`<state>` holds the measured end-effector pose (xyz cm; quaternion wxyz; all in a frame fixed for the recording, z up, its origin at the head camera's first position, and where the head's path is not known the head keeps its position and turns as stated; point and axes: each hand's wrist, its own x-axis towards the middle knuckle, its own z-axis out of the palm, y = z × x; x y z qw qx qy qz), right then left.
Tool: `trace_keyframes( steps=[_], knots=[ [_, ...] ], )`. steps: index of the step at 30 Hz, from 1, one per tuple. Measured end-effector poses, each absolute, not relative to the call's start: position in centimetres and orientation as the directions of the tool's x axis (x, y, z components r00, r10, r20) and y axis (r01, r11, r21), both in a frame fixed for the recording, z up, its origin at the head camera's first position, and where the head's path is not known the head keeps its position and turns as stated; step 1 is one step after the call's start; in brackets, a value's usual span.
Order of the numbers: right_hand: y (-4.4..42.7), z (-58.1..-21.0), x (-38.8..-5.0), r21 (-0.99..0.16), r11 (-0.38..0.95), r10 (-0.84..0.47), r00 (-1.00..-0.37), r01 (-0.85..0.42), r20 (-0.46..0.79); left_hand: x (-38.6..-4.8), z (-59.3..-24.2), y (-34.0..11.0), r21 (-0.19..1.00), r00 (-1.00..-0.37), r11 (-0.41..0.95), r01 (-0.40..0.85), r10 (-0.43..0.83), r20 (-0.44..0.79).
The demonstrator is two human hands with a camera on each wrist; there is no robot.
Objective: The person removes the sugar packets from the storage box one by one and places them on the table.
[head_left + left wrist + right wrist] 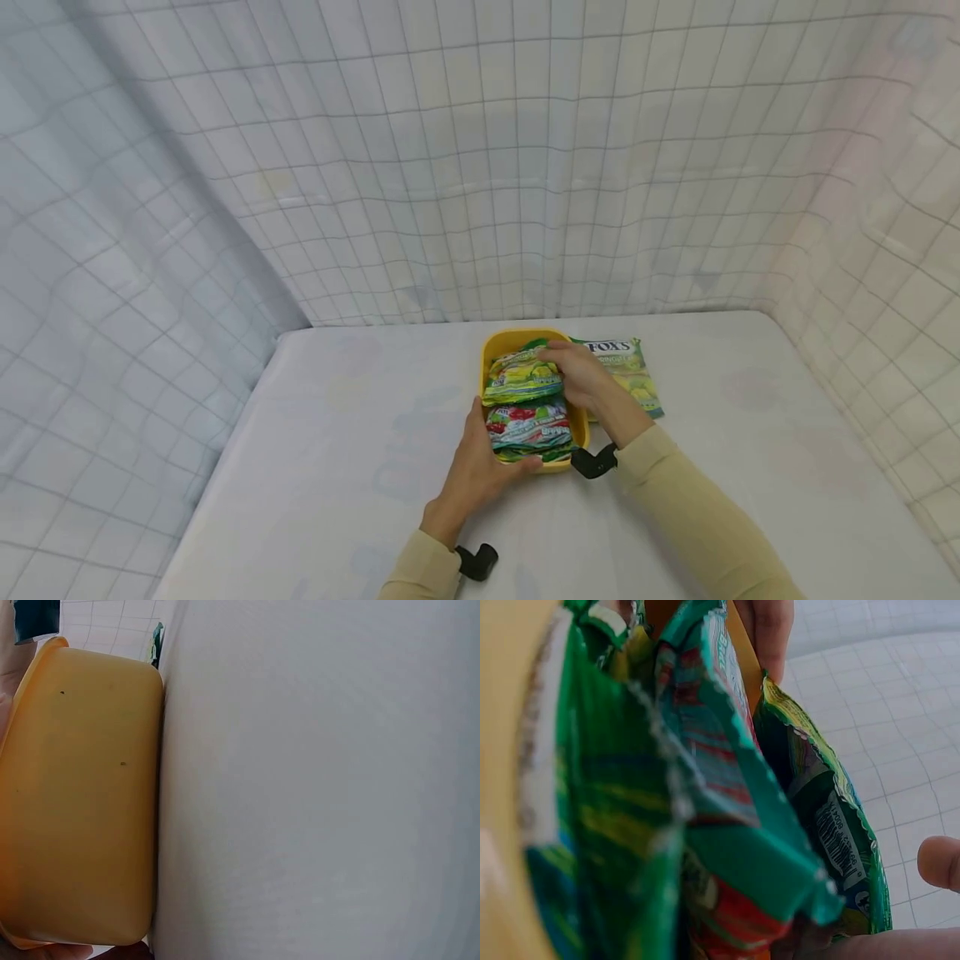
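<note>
A yellow plastic container (492,342) stands on the table, filled with candy packets. My left hand (478,462) holds its near left corner, fingers along the left side and thumb at the front. In the left wrist view the container's side wall (82,795) fills the left. My right hand (588,375) grips the right end of a green and yellow candy packet (522,379) at the top of the container. A red and teal candy packet (528,423) lies nearer me inside. In the right wrist view, the thumb (941,862) shows beside the packet's barcode side (844,840).
A green Fox's candy packet (633,375) lies on the white table (337,467) just right of the container, partly behind my right hand. White grid-patterned cloth (480,183) hangs behind the table and along both sides.
</note>
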<state>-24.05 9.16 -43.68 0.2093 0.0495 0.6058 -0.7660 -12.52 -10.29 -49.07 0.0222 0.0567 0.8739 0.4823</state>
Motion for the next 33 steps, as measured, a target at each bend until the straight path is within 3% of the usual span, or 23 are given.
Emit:
trace_keyframes(
  steps=[8,26,33],
  knots=[
    [9.3,-43.9,-24.1,-0.93,-0.017,-0.283,-0.894,0.368,-0.348,-12.4,-49.1,-10.2,0.843,-0.993,0.534,0.067,0.119,0.003],
    [9.4,-44.8,-24.7,-0.929,-0.051,-0.355,-0.876,0.367,-0.327,-12.4,-48.9,-10.3,0.842,-0.993,0.536,0.06,0.122,-0.006],
    [9.1,-45.0,-24.5,-0.952,0.037,-0.372,-0.88,0.302,-0.294,-12.5,-49.1,-10.3,0.838,-0.993,0.541,0.064,0.119,-0.001]
  ],
)
